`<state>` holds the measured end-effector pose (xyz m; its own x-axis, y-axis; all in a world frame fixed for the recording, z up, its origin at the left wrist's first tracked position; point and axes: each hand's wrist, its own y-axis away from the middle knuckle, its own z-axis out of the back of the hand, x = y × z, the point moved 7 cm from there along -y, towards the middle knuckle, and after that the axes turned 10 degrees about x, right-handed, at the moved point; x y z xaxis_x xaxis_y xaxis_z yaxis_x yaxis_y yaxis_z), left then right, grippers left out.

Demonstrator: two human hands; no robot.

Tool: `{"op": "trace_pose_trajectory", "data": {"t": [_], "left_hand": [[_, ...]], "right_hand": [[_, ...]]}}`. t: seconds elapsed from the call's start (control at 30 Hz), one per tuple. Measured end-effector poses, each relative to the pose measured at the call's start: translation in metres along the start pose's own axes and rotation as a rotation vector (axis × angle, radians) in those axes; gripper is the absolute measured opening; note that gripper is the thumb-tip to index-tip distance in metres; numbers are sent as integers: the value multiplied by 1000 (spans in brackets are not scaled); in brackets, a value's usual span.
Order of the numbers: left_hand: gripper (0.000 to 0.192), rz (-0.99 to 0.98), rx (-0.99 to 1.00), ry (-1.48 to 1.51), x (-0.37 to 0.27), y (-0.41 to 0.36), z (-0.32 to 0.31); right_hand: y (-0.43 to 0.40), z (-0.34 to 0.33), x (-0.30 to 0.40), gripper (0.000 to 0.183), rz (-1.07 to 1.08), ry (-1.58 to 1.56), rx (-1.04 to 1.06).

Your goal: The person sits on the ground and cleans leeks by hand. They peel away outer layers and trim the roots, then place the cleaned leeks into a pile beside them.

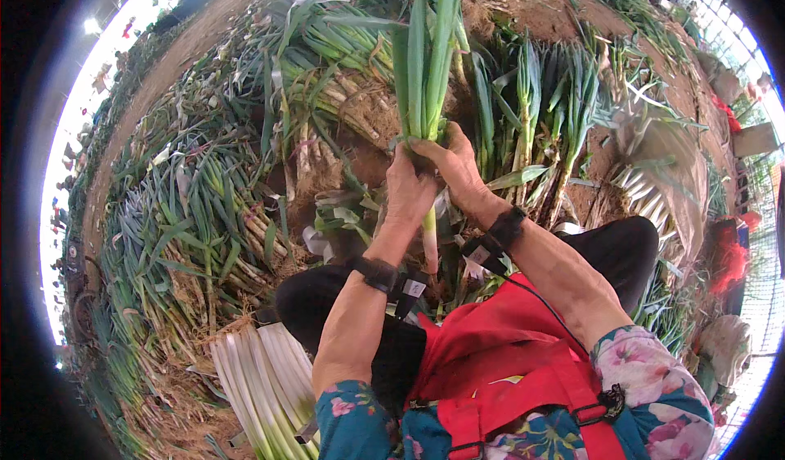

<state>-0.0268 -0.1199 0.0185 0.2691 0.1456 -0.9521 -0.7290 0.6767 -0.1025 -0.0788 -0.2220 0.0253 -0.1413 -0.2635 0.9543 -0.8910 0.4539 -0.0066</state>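
Note:
Both hands are together in front of my body, around one long green onion (443, 55). Its broad green leaves point up and away, and its pale lower stem (430, 245) hangs down below my palms. My left hand (408, 187) wraps the stalk from the left. My right hand (459, 168) grips it where the leaves fan out, thumb across the front. The fingers hide the middle of the stalk. Beyond them, untrimmed onions (362, 107) with dry roots and soil lie on the ground.
Cleaned white-stemmed onions (264, 386) lie by my left knee, others (647, 196) beside a plastic sheet (665, 153) at right. Heaps of unpeeled onions (202, 227) spread leftward. Upright onions (533, 110) stand beyond my right hand. A cable (546, 303) runs along my right forearm.

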Motion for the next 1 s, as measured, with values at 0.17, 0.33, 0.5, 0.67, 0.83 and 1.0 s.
{"op": "trace_pose_trajectory", "data": {"t": [0.17, 0.33, 0.5, 0.67, 0.83, 1.0], "left_hand": [[33, -80, -19, -69, -20, -9, -24], [34, -90, -37, 30, -39, -14, -39], [32, -27, 3, 518, -2, -23, -42], [36, 276, 220, 873, 20, -6, -65], [39, 246, 171, 763, 21, 9, -81], [33, 266, -2, 865, 63, 14, -80]], "right_hand": [[5, 26, 16, 48, 114, -9, -60], [9, 45, 36, 48, 128, -17, -94], [9, 47, 51, 48, 54, -307, -32], [3, 63, 53, 44, 25, -413, 88], [1, 64, 38, 47, 58, -444, 129], [1, 42, 34, 55, 9, -563, 486]]}}
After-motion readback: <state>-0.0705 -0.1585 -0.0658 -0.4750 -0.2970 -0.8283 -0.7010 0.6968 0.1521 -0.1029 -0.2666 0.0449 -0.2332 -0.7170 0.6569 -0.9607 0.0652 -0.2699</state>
